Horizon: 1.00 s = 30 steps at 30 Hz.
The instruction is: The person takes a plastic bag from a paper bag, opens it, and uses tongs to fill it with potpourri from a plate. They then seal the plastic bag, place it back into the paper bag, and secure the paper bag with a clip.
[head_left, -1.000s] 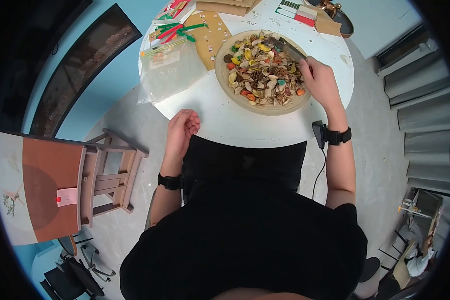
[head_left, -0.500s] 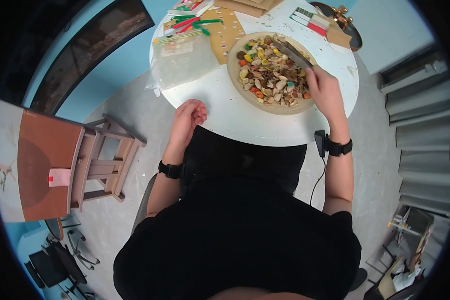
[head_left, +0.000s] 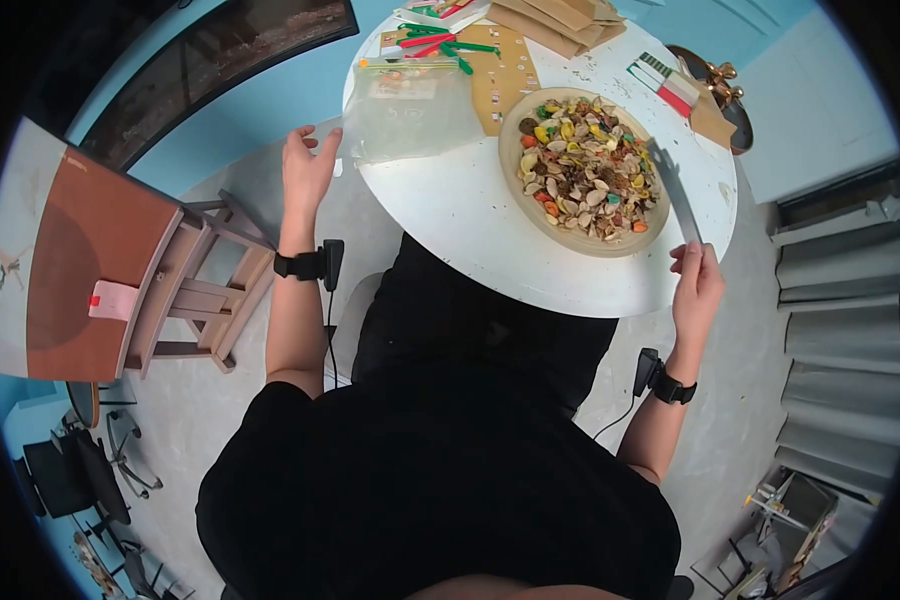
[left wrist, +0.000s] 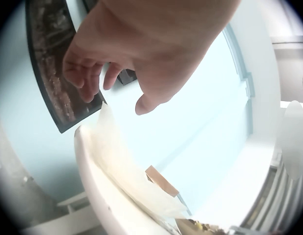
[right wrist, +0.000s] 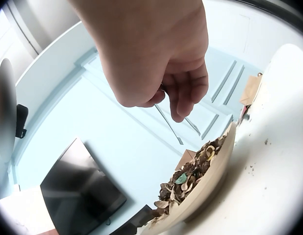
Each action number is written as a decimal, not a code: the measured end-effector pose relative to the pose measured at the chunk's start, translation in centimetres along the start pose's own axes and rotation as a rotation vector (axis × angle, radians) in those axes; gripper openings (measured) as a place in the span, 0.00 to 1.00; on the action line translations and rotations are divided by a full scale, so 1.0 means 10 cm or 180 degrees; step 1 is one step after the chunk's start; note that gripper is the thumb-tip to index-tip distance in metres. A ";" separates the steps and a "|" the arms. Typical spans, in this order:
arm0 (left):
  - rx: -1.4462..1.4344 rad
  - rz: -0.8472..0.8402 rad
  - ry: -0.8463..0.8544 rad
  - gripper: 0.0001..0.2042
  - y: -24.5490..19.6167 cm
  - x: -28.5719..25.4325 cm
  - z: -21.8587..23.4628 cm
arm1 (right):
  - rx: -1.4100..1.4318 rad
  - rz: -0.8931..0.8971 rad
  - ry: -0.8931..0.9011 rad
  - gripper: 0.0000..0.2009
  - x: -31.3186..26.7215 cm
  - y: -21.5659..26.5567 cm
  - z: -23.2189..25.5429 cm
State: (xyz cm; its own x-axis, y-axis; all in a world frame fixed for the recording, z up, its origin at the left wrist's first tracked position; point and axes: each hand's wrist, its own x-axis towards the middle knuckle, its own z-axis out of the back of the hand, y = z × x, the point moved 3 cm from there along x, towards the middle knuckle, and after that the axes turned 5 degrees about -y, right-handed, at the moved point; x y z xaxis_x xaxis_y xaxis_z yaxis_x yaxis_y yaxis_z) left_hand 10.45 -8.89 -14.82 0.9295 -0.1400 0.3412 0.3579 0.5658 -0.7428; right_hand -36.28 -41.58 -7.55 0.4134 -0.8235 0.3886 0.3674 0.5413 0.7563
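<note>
In the head view the right hand [head_left: 698, 284] pinches the near end of long metal tongs [head_left: 678, 190], whose far end reaches over the right rim of a round beige plate [head_left: 638, 246]. Dried petals and cones [head_left: 592, 170], with yellow, orange and green bits, fill that plate. From the right wrist, two thin tips of the tongs [right wrist: 172, 128] show past the curled fingers of the hand [right wrist: 161, 63]. The left hand [head_left: 308, 172] is raised beside the table's left edge, fingers loosely bent and holding nothing, near a clear zip bag [head_left: 410, 115]. Its thumb stands apart in the left wrist view [left wrist: 137, 54].
Red and green clips [head_left: 440, 42] lie on a patterned brown sheet [head_left: 505, 75] behind the bag. Brown paper bags [head_left: 560, 25] are at the back, and a red, white and green box [head_left: 660, 85] is at the back right. Crumbs dot the white table [head_left: 460, 205].
The right hand has drawn back toward the person, taking the tongs off the petals to the plate's right rim. The left hand has moved left and forward, its fingers more spread. The view has shifted.
</note>
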 end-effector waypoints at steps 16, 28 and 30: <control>-0.0216 0.0066 0.0640 0.25 0.00 -0.25 0.00 | -0.0346 -0.0528 -0.0980 0.24 0.34 -1.07 0.46; -0.0414 0.0317 0.0686 0.21 0.19 -0.33 0.05 | -0.1366 -0.0734 -0.0863 0.21 0.40 -1.44 0.47; -0.0333 0.0376 0.0713 0.20 0.16 -0.32 0.02 | -0.1503 -0.0693 -0.0826 0.21 0.43 -1.37 0.44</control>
State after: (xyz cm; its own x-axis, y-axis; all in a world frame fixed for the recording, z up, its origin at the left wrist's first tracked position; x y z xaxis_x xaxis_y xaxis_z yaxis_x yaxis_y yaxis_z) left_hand 8.05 -7.39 -16.95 0.9578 -0.2607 0.1214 0.2422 0.5036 -0.8293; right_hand -43.20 -53.27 -13.92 0.0908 -0.9068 0.4116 0.7776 0.3228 0.5396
